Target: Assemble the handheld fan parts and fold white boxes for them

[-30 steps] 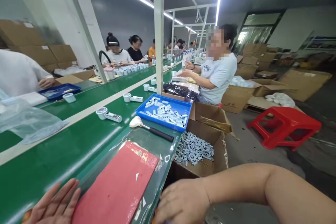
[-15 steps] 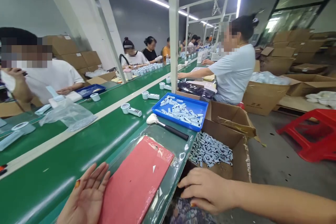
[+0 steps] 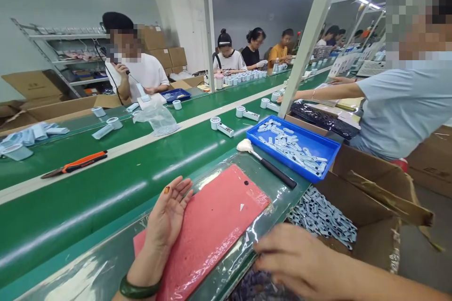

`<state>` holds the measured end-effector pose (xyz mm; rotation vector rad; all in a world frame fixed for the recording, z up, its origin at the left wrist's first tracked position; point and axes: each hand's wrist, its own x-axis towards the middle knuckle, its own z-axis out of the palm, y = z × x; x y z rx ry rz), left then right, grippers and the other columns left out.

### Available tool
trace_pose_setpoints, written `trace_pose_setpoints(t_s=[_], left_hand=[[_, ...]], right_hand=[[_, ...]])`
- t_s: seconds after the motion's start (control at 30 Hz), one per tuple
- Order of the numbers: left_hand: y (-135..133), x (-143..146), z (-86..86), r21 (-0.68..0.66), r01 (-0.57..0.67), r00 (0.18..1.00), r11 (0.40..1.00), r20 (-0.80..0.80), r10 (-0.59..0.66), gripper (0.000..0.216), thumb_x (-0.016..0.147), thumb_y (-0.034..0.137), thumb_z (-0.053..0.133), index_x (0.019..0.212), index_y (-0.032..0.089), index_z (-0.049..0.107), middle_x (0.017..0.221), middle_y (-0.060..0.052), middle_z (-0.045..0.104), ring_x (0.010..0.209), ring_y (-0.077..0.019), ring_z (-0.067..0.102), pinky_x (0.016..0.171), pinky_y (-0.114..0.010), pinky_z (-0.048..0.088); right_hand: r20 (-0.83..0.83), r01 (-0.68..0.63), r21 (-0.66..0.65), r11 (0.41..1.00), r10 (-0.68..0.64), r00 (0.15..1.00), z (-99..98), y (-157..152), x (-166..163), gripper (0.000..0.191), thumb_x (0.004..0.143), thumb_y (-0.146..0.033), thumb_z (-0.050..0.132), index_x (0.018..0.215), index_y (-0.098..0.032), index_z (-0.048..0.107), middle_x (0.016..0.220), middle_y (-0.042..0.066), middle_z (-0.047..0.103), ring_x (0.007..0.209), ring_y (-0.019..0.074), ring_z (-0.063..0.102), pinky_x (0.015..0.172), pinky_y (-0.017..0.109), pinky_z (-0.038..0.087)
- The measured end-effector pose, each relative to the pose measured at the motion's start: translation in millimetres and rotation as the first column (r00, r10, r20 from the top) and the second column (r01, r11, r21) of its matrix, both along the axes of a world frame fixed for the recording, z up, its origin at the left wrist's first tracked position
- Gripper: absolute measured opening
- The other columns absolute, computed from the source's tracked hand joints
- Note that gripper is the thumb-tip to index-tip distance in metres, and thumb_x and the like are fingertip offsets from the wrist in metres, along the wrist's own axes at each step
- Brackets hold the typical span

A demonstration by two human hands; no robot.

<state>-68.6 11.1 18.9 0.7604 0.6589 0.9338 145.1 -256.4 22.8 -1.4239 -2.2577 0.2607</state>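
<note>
My left hand [image 3: 168,214] lies palm up and open, its wrist in a dark green bangle, resting on the left part of a pink-red mat [image 3: 215,225]. The mat sits under a transparent plastic sheet [image 3: 247,240] on a green conveyor belt [image 3: 116,183]. My right hand [image 3: 296,258] hangs loosely curled over the sheet's right edge, holding nothing visible. Closest to it is an open cardboard box [image 3: 374,225] full of pale blue parts. Beyond the mat are a black-handled, white-headed brush [image 3: 270,165] and a blue tray [image 3: 293,148] of similar parts.
A seated co-worker [image 3: 399,113] reaches along the belt at right, beside a black bag [image 3: 325,120]. White cups with small devices [image 3: 222,127] stand on the belt. Across it, other workers sit at a parallel belt, with an orange-handled tool [image 3: 74,163] nearby.
My view has swung left, moving the scene rightward. My left hand has moved from the mat's lower-left edge onto the mat, and my right hand now lies over the sheet's edge.
</note>
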Motion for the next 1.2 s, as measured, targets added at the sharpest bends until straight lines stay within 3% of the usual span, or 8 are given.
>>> trace_pose_setpoints(t_s=[0.13,0.27,0.37,0.5,0.63,0.97,1.1,1.2], left_hand=[[3,-1,-7.8,0.049,0.009,1.0,0.999,0.002,-0.009,0.053,0.066,0.057,0.089,0.105,0.021,0.079,0.115,-0.012,0.078,0.117,-0.0268,0.068,0.097,-0.038,0.058],[-4,-3,-17.3,0.307,0.111,0.979,0.945,-0.199,-0.051,0.047,0.079,0.054,0.079,0.114,0.022,0.076,0.121,-0.013,0.076,0.119,-0.0293,0.068,0.103,-0.044,0.055],[-22,-1,-18.0,0.622,0.415,0.841,0.664,-0.54,-0.021,0.044,0.088,0.046,0.07,0.126,0.024,0.072,0.134,-0.012,0.071,0.126,-0.0293,0.065,0.113,-0.05,0.048],[-42,11,-14.0,0.607,0.765,0.587,0.215,-0.795,0.156,0.053,0.099,0.041,0.059,0.148,0.02,0.055,0.155,-0.013,0.055,0.147,-0.0274,0.047,0.126,-0.049,0.035],[-40,-8,-9.3,0.428,0.903,0.398,0.044,-0.87,0.289,0.061,0.102,0.05,0.054,0.154,0.019,0.047,0.168,-0.015,0.037,0.159,-0.0296,0.027,0.131,-0.05,0.022],[-152,-239,-1.1,0.282,0.802,-0.129,0.526,-0.779,0.614,0.076,0.104,0.049,0.047,0.167,0.027,0.011,0.169,-0.015,0.033,0.155,-0.0353,0.035,0.124,-0.058,0.036],[-181,-222,-2.1,0.369,0.751,-0.073,0.548,-0.778,0.624,0.072,0.106,0.042,0.045,0.167,0.029,0.01,0.172,-0.014,0.027,0.158,-0.0357,0.027,0.122,-0.059,0.038],[-182,-178,-2.3,0.44,0.776,0.103,0.452,-0.795,0.597,0.074,0.105,0.044,0.048,0.167,0.025,0.013,0.17,-0.017,0.029,0.159,-0.0365,0.022,0.123,-0.062,0.035]], right_hand=[[0.117,0.252,-0.035,0.967,-0.246,0.962,-6.3,46,-7,0.057,0.1,-0.04,0.057,0.15,-0.012,0.053,0.157,0.024,0.048,0.147,0.0366,0.045,0.12,0.056,0.04],[0.034,-0.348,-0.111,0.931,0.354,0.935,-16.4,55,-45,0.032,0.102,-0.035,0.058,0.131,-0.024,0.067,0.129,0.008,0.073,0.123,0.0202,0.065,0.112,0.033,0.048],[-0.058,-0.428,0.005,0.904,0.428,0.902,-16.0,43,-54,0.023,0.106,-0.023,0.048,0.117,-0.027,0.069,0.114,0.001,0.077,0.099,0.0138,0.071,0.091,0.026,0.055],[-0.087,-0.122,0.171,0.978,0.138,0.987,-20.5,52,-31,0.03,0.104,-0.014,0.044,0.123,-0.023,0.066,0.118,0.008,0.074,0.1,0.0183,0.071,0.083,0.031,0.056],[-0.051,-0.016,0.21,0.978,0.028,0.998,-36.2,66,-19,0.024,0.104,-0.019,0.051,0.123,-0.021,0.066,0.121,0.011,0.072,0.104,0.0224,0.069,0.088,0.036,0.057],[-0.106,-0.015,0.18,0.983,0.034,0.994,-47.1,66,-16,0.024,0.106,-0.022,0.05,0.124,-0.022,0.066,0.123,0.01,0.071,0.107,0.0239,0.068,0.09,0.042,0.057],[-0.076,0.033,0.202,0.979,-0.018,0.997,-43.7,63,-28,0.023,0.105,-0.023,0.051,0.121,-0.019,0.069,0.124,0.012,0.071,0.108,0.0264,0.068,0.093,0.046,0.056],[-0.034,-0.022,0.203,0.979,0.03,0.999,-40.6,52,-48,0.028,0.104,-0.026,0.053,0.126,-0.017,0.068,0.133,0.014,0.069,0.125,0.0313,0.063,0.107,0.054,0.05]])
